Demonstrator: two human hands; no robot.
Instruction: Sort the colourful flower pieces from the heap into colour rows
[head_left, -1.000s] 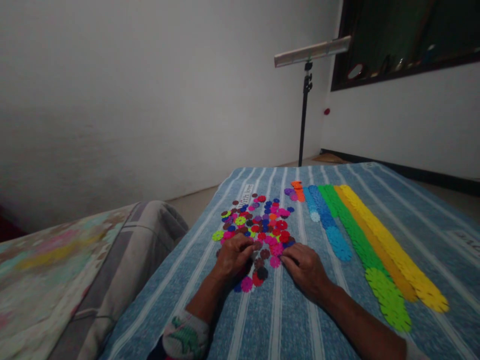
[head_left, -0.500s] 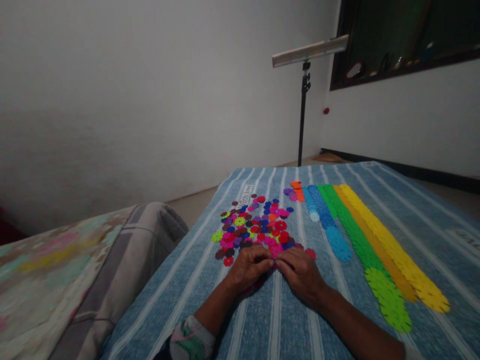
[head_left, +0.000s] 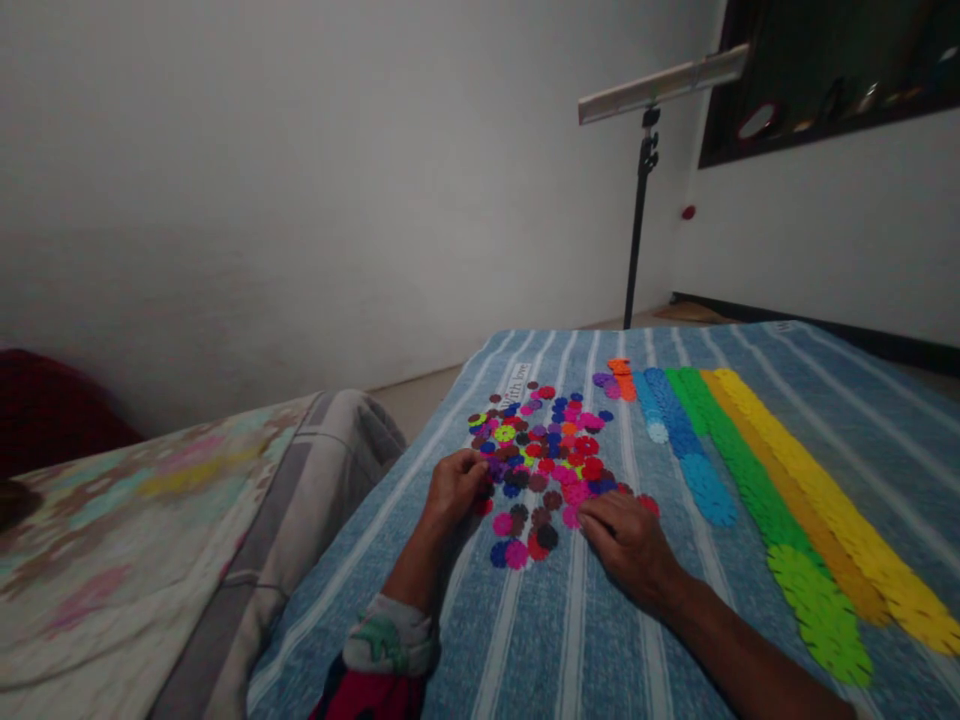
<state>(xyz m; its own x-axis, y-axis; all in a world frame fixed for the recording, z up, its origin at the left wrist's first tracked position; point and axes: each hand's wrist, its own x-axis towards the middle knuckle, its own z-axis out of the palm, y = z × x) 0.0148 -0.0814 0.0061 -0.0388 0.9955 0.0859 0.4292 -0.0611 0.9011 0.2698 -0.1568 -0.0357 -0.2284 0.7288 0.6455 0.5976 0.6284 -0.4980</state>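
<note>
Many round, notched plastic discs (head_left: 540,478) in pink, red, blue, purple, brown and lime lie in a loose heap on a striped blue cloth (head_left: 517,640). My left hand (head_left: 455,487) is at the heap's left edge, its thumb and fingertips drawn together beside purple discs. Whatever those fingers pinch is hidden. On the heap's right side, my right hand (head_left: 628,545) has curled fingers and a closed pinch next to a pink disc (head_left: 574,515). I cannot make out what it holds.
Overlapping discs form long rows at right: yellow (head_left: 817,480), ochre (head_left: 795,500), green (head_left: 750,490) and blue (head_left: 679,430). Short orange (head_left: 621,380) and purple groups (head_left: 606,381) lie farther back. A patterned blanket (head_left: 172,520) is at left; a lamp stand (head_left: 637,230) rises behind.
My hands, which met over the near side of the heap, have moved apart. The left went up and left to the discs; the right shifted slightly right. The view has turned left.
</note>
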